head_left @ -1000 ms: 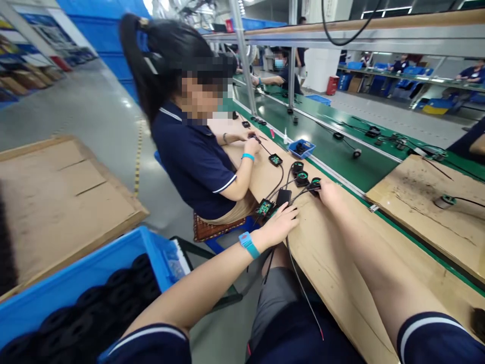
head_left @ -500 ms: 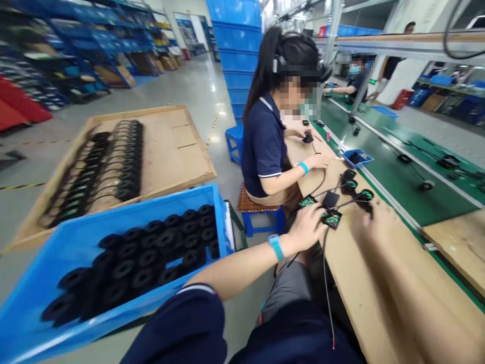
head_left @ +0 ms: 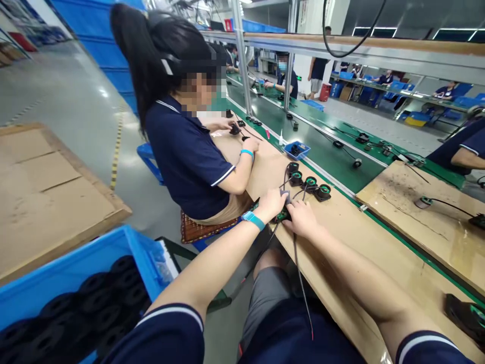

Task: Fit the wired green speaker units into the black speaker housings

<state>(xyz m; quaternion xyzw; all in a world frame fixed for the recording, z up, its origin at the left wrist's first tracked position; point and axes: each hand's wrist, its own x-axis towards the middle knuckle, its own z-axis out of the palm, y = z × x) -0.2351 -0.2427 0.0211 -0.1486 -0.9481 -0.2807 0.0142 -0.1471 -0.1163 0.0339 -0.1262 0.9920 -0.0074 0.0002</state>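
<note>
Circuit board (head_left: 281, 216) in its black case: at the near edge of the cardboard-topped bench (head_left: 341, 253), partly under my fingers. Change: my right hand (head_left: 303, 220) has come in from the round housings and now meets my left hand (head_left: 270, 203) here, so both work one spot.

Left: fingers partly curled at a flat dark piece (head_left: 285, 195); can't tell if pinched. Right: thumb low by the board, fingers bent near that piece; firmness and opening hidden.

Just beyond, four round housings (head_left: 310, 183), green inside, wires leading toward me. A cable (head_left: 302, 283) hangs off the edge. Further out, small blue tray (head_left: 307, 152); co-worker's hand (head_left: 250, 146) beside small black parts.
</note>
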